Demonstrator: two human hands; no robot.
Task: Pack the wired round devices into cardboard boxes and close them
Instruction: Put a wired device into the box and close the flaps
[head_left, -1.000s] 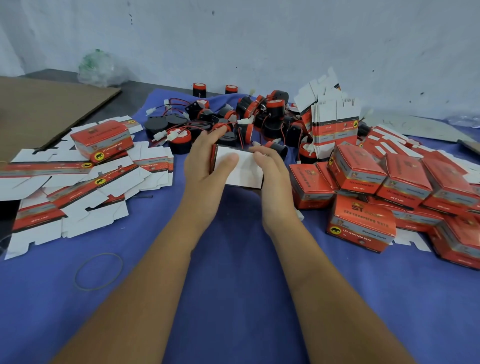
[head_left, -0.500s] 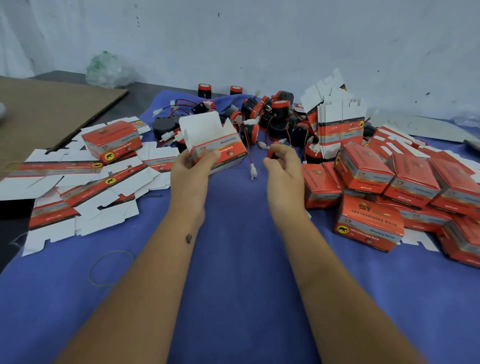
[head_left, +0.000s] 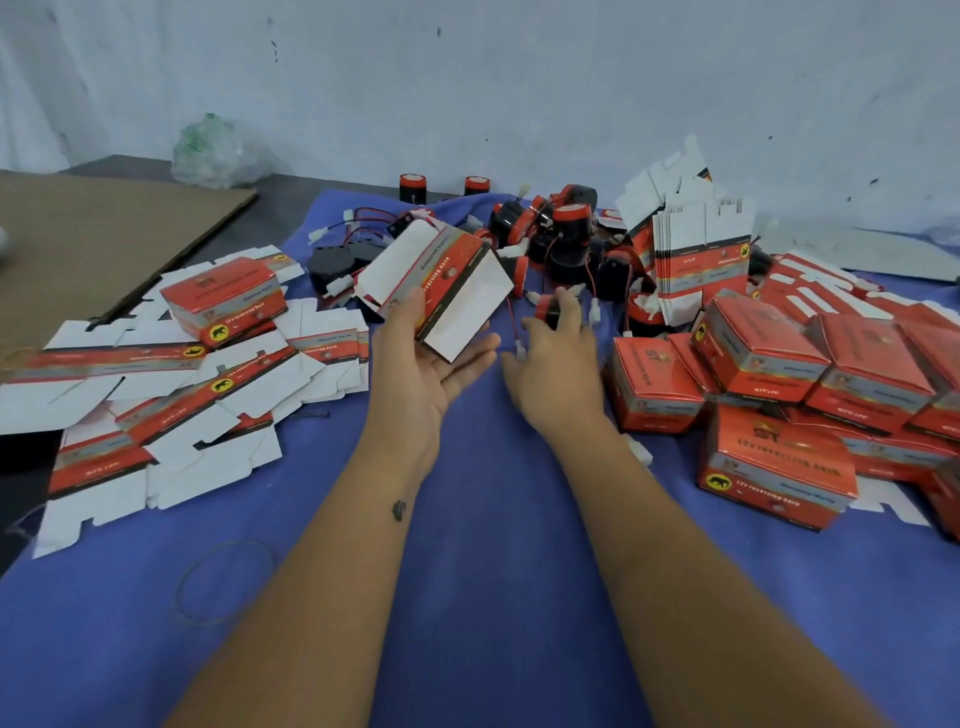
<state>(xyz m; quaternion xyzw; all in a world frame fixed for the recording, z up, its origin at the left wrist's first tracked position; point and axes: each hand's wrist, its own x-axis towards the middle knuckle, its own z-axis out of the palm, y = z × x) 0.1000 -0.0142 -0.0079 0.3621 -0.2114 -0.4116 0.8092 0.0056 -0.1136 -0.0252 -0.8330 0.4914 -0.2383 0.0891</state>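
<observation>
Under both your forearms spreads the blue cloth (head_left: 483, 519), the widest thing here. To the right of your right hand sit the closed red boxes (head_left: 769, 410), piled against one another, and beyond them a stack of flat blanks stands on edge (head_left: 701, 260). To the left of your left hand the unfolded box blanks (head_left: 171, 410) lie overlapping, with one made-up box (head_left: 226, 299) resting on top of them. Beyond your fingertips lies the heap of wired round devices (head_left: 566, 244), black and red, their leads tangled. Your left hand (head_left: 426, 364) is palm-up, thumb pressed on the side of an open box (head_left: 441, 291) that tilts above the cloth, its white flaps showing; the fingers beneath it lie nearly straight. Your right hand (head_left: 561, 369) curls round one round device (head_left: 546, 310) at the near edge of the heap, just right of the box, and its red wire with a white plug (head_left: 519, 347) hangs between your two hands. A thin rubber band (head_left: 223, 579) lies on the cloth left of your left forearm.
</observation>
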